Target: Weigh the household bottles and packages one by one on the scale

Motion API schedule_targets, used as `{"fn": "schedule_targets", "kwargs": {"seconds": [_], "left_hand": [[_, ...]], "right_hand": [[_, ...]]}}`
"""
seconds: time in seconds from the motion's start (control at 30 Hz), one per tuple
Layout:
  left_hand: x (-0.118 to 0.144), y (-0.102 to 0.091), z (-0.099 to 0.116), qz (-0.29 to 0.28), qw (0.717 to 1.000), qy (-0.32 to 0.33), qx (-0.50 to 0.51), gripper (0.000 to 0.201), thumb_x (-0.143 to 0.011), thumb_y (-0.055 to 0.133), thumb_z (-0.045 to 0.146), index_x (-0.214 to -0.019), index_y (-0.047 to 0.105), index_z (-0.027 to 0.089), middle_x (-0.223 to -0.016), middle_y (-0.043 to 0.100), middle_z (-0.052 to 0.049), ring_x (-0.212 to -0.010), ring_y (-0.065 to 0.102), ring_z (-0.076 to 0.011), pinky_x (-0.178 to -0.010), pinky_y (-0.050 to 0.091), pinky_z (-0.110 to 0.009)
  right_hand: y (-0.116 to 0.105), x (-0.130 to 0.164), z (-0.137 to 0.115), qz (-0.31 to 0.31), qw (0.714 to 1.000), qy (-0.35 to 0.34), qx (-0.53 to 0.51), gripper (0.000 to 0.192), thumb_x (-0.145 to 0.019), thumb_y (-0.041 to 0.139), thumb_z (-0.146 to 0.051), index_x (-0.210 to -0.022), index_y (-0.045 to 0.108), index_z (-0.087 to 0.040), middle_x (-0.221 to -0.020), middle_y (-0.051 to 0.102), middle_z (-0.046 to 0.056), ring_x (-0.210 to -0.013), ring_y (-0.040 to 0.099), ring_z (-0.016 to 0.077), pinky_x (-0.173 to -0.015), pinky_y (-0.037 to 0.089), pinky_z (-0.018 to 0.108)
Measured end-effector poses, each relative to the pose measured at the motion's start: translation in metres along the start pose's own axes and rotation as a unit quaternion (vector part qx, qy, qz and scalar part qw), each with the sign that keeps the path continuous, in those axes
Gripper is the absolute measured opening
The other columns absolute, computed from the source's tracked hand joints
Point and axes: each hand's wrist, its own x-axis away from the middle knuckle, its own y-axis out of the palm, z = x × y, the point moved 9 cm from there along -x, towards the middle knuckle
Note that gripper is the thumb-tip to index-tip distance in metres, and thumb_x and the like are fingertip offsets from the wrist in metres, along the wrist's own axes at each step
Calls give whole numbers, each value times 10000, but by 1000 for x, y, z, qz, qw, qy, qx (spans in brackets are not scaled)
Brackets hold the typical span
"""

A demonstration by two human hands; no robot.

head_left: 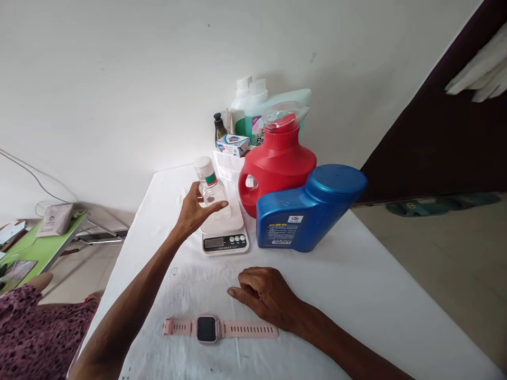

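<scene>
My left hand [200,208] is closed around a clear bottle [218,196] with a white cap and a small green-and-red label. The bottle tilts slightly and is over the plate of a white kitchen scale [225,243]; whether its base touches the plate I cannot tell. The scale's display looks blank. My right hand [267,295] rests on the tablecloth in front of the scale, its fingers curled in and nothing seen in them. Just below it lies a pink smartwatch [207,329], its strap stretched out flat and one end near my right wrist.
Right of the scale stand a blue jug [293,221] and a red jug [279,161] topped by a clear plastic piece. Behind are a soap box [233,145], a dark pump bottle [219,127] and detergent bottles [241,100] against the wall. A person's patterned clothing [47,332] shows at left.
</scene>
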Motion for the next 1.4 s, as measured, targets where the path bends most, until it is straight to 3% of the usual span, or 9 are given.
{"fn": "schedule_targets", "kwargs": {"seconds": [0.1,0.2,0.37,0.5,0.63,0.8,1.0,1.4], "left_hand": [[3,-17,-11,8,999,19,25,614,-846,705,686,-1246,650,223,-1295,699,-128,-1141,682,-270,-949,522,-399],[7,-41,-46,72,996,-15,53,688,-936,455,791,-1223,653,198,-1241,708,-145,-1047,711,-249,-876,532,-384],[19,-64,-116,174,977,-94,81,754,-867,479,860,-1037,661,149,-963,710,-112,-745,696,-188,-676,514,-318],[24,-67,-138,192,974,-87,88,731,-889,471,840,-999,665,144,-884,702,-87,-692,678,-165,-656,527,-305],[22,-65,-143,180,976,-89,81,716,-919,461,810,-990,691,136,-870,714,-94,-705,684,-170,-644,530,-298],[20,-63,-142,166,979,-96,71,673,-938,481,776,-973,708,143,-837,713,-80,-692,671,-163,-629,513,-287],[19,-60,-138,151,984,-89,44,635,-949,500,749,-967,715,152,-835,710,-72,-699,656,-157,-646,507,-284],[18,-58,-134,132,987,-89,12,603,-943,508,735,-953,704,165,-839,712,-69,-707,649,-161,-672,516,-300]], "right_hand": [[-2,-7,0,-61,996,60,-18,540,-1000,593,-443,-614,297,-208,-564,398,-57,-554,343,97,-578,251,284],[-1,-17,-14,-113,991,66,-12,565,-984,623,-400,-608,249,-207,-544,306,-69,-567,283,98,-572,233,288],[16,-55,-43,-108,994,-12,-25,540,-995,632,-374,-614,291,-203,-570,340,-73,-573,326,86,-587,240,275],[42,-81,-37,-81,994,-72,-14,511,-935,683,-313,-607,306,-204,-572,381,-69,-570,350,85,-582,242,261],[56,-80,-29,-42,989,-138,28,410,-901,694,-283,-619,408,-199,-611,517,-46,-575,419,94,-567,253,255],[68,-66,-38,-61,966,-208,138,371,-940,685,-333,-641,523,-186,-652,635,-6,-573,492,118,-531,210,281],[74,-67,-39,-67,957,-199,198,354,-1000,641,-349,-695,620,-171,-692,693,17,-574,552,133,-511,148,296],[79,-66,-38,-83,948,-203,232,331,-1023,612,-344,-747,660,-167,-736,711,27,-601,603,143,-511,171,312]]}}
